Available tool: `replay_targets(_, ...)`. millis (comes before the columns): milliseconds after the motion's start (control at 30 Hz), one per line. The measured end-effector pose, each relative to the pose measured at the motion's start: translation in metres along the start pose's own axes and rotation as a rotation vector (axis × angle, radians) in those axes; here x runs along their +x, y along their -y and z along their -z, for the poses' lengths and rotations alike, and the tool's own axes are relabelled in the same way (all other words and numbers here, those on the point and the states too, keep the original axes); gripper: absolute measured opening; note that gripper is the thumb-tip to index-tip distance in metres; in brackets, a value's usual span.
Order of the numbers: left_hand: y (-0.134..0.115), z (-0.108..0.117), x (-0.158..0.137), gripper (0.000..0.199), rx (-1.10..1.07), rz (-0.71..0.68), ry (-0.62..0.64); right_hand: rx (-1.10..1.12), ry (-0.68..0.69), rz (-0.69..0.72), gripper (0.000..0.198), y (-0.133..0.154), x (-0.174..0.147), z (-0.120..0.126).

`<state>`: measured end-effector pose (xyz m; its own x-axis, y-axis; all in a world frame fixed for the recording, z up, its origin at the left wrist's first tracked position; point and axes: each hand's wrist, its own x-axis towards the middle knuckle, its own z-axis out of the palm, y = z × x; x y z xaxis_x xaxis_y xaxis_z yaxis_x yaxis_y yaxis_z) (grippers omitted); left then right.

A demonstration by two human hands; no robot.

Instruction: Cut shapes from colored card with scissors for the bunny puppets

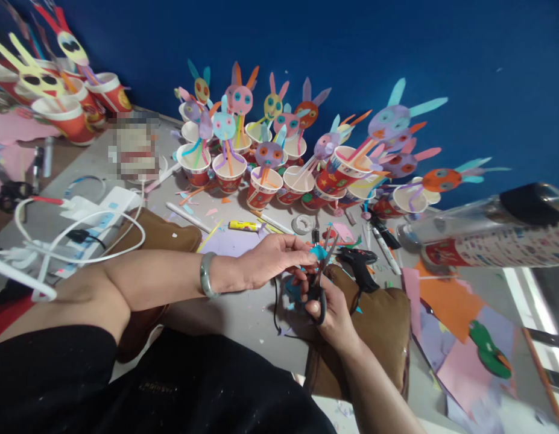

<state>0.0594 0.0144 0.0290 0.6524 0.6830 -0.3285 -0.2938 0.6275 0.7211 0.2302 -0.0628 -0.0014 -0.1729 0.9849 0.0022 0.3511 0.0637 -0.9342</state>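
My left hand (274,262), with a bangle on its wrist, pinches a small piece of blue paper (318,252) between thumb and fingers. Black-handled scissors (323,274) sit in my right hand (333,310), its fingers wrapped round the handles. The blades point up and stand apart, right beside the blue paper. Whether they touch it I cannot tell. More blue paper (293,290) lies below the hands on the table. Just right of the scissors is a black glue gun (358,265), near a brown cushion (374,331).
Paper cups (265,190) with paper rabbit figures line the blue wall. A power strip (105,223) with white cables lies at left. A yellow glue stick (243,226) and markers lie ahead. At right are a stack of cups (509,241) and orange paper (451,298).
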Motion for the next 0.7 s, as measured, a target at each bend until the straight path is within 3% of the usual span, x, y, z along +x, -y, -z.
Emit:
replay_targets(333, -0.0038, -0.0018, -0.0009, 0.016, -0.003, 0.014, -0.013, -0.015, -0.003, 0.01, 0.064, -0.0012, 0.0012, 0.0005)
replay_targets(700, -0.0048, -0.0016, -0.0013, 0.017, -0.001, 0.01, -0.02, -0.017, -0.005, 0.009, 0.064, -0.0018, 0.0001, 0.0007)
